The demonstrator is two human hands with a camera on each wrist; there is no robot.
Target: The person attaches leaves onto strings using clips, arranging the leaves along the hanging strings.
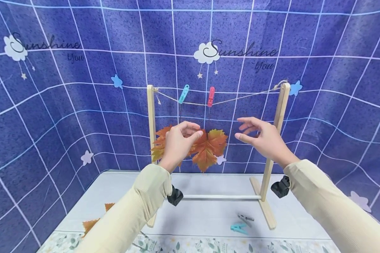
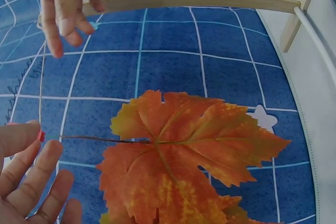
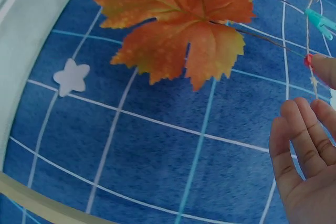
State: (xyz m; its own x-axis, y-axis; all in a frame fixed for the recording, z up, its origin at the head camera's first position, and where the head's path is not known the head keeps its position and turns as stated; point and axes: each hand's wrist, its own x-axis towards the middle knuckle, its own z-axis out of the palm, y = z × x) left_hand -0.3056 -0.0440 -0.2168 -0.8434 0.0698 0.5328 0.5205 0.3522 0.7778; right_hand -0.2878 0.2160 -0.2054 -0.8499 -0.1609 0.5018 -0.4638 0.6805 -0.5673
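An orange maple leaf [image 1: 206, 149] hangs by its thin stem under a red clothespin [image 1: 211, 96] clipped on a string [image 1: 231, 101]. Left of it, another orange maple leaf [image 1: 159, 142] hangs below a teal clothespin [image 1: 183, 94], partly covered by my left hand. My left hand [image 1: 182, 140] is held in front of the leaves, fingers relaxed and holding nothing. To the right of the leaves, my right hand [image 1: 261, 135] is raised with loosely bent, parted fingers and nothing between them. The right wrist view shows the right hand [image 3: 307, 156] apart from the leaf [image 3: 184, 19].
The string runs between two wooden posts [image 1: 282, 105] joined by a white rod [image 1: 221, 197] near the table [image 1: 209, 218]. A grey clothespin [image 1: 246, 218] and a teal clothespin [image 1: 239, 228] lie at front right. More leaves [image 1: 90, 225] lie by the left sleeve.
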